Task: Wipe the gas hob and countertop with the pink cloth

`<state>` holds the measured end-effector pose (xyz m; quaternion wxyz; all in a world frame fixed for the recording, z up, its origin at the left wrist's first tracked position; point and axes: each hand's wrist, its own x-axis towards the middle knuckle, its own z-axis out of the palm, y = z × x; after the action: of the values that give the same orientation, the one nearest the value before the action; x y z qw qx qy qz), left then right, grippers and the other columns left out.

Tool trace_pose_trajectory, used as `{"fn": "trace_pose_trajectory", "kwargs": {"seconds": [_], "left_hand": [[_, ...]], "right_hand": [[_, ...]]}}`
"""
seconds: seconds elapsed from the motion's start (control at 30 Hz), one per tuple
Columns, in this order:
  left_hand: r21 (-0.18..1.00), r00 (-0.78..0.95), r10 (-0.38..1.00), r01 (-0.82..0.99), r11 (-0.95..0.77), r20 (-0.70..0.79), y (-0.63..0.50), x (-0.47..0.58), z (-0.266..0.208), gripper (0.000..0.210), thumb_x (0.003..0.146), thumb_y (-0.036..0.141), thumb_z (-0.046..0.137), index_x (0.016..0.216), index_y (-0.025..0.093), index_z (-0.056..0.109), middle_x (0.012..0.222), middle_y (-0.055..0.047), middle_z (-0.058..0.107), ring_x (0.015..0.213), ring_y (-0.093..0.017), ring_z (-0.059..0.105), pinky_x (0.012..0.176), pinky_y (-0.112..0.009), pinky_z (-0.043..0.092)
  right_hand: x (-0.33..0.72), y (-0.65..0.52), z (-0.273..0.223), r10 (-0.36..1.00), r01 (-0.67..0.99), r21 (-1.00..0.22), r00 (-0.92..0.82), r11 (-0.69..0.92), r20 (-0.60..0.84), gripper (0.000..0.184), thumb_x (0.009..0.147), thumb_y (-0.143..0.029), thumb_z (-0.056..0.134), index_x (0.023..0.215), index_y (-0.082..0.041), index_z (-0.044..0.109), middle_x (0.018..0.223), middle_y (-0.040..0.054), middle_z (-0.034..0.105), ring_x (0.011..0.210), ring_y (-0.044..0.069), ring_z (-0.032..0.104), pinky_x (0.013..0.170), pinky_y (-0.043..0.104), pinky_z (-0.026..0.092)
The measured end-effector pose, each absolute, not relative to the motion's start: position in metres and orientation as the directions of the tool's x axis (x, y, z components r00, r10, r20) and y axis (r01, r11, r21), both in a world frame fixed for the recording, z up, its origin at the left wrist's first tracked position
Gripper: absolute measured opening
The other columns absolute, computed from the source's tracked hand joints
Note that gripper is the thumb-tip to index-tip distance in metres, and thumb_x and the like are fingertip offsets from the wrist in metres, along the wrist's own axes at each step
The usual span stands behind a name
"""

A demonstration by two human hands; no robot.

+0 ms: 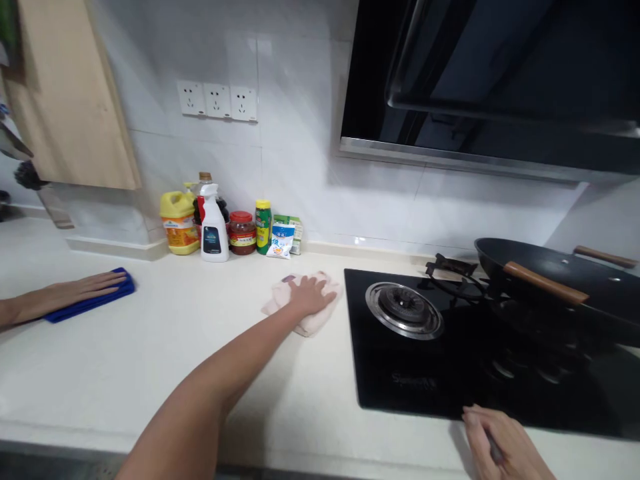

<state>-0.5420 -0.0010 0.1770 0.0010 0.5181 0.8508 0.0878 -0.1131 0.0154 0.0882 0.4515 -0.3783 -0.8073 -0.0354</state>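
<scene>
My left hand [311, 297] presses palm down on a pale pink cloth [313, 325] on the white countertop [200, 373], its fingers bent over the bunched fabric. The cloth lies just left of the black gas stove [400, 373]. At the stove's front edge, my right hand [500, 443] is closed with its fingers curled in. A small dark patch shows inside that grip, but I cannot tell what it is. Farther left, another person's hand [95, 287] lies flat on a dark blue cloth [75, 311].
Against the tiled wall stand a yellow jug [179, 223], a white spray bottle [213, 227], a red-lidded jar [243, 233], a green shaker bottle [263, 227] and a small white packet [281, 240]. A wok [550, 263] with wooden handles sits over the right burner, beneath the range hood [475, 87].
</scene>
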Motion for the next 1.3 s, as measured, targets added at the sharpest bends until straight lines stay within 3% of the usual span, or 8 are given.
{"fn": "trace_pose_trajectory", "kwargs": {"seconds": [0.2,0.37,0.6,0.77,1.03,1.2,1.3], "left_hand": [[0.148,-0.316,0.942,0.943,0.299,0.114,-0.027,-0.470,0.173,0.065,0.097,0.062,0.023,0.141,0.021,0.048,0.155,-0.014,0.040,0.140,-0.037,0.030,0.110,-0.068,0.018],[0.153,-0.219,0.969,0.968,0.202,0.111,-0.093,-0.433,0.173,0.066,0.097,0.063,0.025,0.140,0.019,0.049,0.156,-0.015,0.038,0.143,-0.037,0.028,0.112,-0.068,0.018],[0.192,-0.073,0.986,0.981,0.043,0.149,-0.165,-0.391,0.176,0.061,0.099,0.059,0.030,0.141,0.019,0.049,0.156,-0.013,0.041,0.143,-0.035,0.031,0.114,-0.065,0.019],[0.223,0.010,0.983,0.973,-0.052,0.186,-0.197,-0.376,0.178,0.053,0.098,0.057,0.039,0.136,0.023,0.052,0.145,-0.011,0.054,0.135,-0.032,0.042,0.114,-0.062,0.023],[-0.030,0.221,0.913,0.974,-0.225,0.342,-0.211,-0.338,0.162,0.065,0.087,0.052,0.064,0.140,0.020,0.045,0.140,-0.013,0.052,0.131,-0.033,0.041,0.109,-0.055,0.032],[-0.230,0.345,0.849,0.935,-0.271,0.400,-0.178,-0.297,0.145,0.053,0.095,0.031,0.051,0.145,0.019,0.041,0.138,-0.015,0.053,0.113,-0.033,0.053,0.097,-0.057,0.040],[-0.346,0.422,0.776,0.896,-0.277,0.469,-0.158,-0.277,0.126,0.047,0.099,0.027,0.041,0.146,0.020,0.042,0.141,-0.017,0.050,0.114,-0.033,0.054,0.098,-0.057,0.038]], "right_hand": [[-0.124,0.002,0.100,0.611,0.672,-0.316,-0.256,0.670,0.749,0.033,0.097,-0.039,0.044,0.082,-0.023,0.069,0.093,0.0056,0.073,0.088,0.020,0.065,0.076,0.031,0.047],[-0.130,-0.009,0.111,0.655,0.710,-0.333,-0.235,0.620,0.718,0.032,0.097,-0.036,0.044,0.080,-0.021,0.067,0.091,0.0045,0.071,0.086,0.019,0.061,0.072,0.029,0.043],[-0.132,-0.012,0.113,0.650,0.715,-0.341,-0.204,0.610,0.732,0.032,0.096,-0.035,0.045,0.077,-0.021,0.066,0.087,0.0033,0.070,0.082,0.017,0.058,0.068,0.027,0.039],[-0.133,-0.015,0.115,0.689,0.729,-0.376,-0.177,0.572,0.703,0.032,0.095,-0.035,0.044,0.079,-0.021,0.068,0.090,0.0038,0.070,0.083,0.018,0.057,0.069,0.028,0.038],[-0.134,-0.012,0.111,0.705,0.763,-0.384,-0.131,0.520,0.697,0.031,0.093,-0.036,0.045,0.078,-0.020,0.068,0.085,0.0051,0.068,0.081,0.018,0.054,0.063,0.029,0.031],[-0.131,-0.008,0.105,0.697,0.788,-0.372,-0.099,0.491,0.710,0.031,0.092,-0.036,0.046,0.077,-0.021,0.068,0.082,0.0043,0.067,0.078,0.017,0.055,0.064,0.029,0.032],[-0.128,-0.005,0.101,0.695,0.785,-0.368,-0.107,0.499,0.711,0.031,0.092,-0.038,0.046,0.076,-0.020,0.067,0.084,0.0050,0.069,0.078,0.018,0.056,0.064,0.029,0.034]]}}
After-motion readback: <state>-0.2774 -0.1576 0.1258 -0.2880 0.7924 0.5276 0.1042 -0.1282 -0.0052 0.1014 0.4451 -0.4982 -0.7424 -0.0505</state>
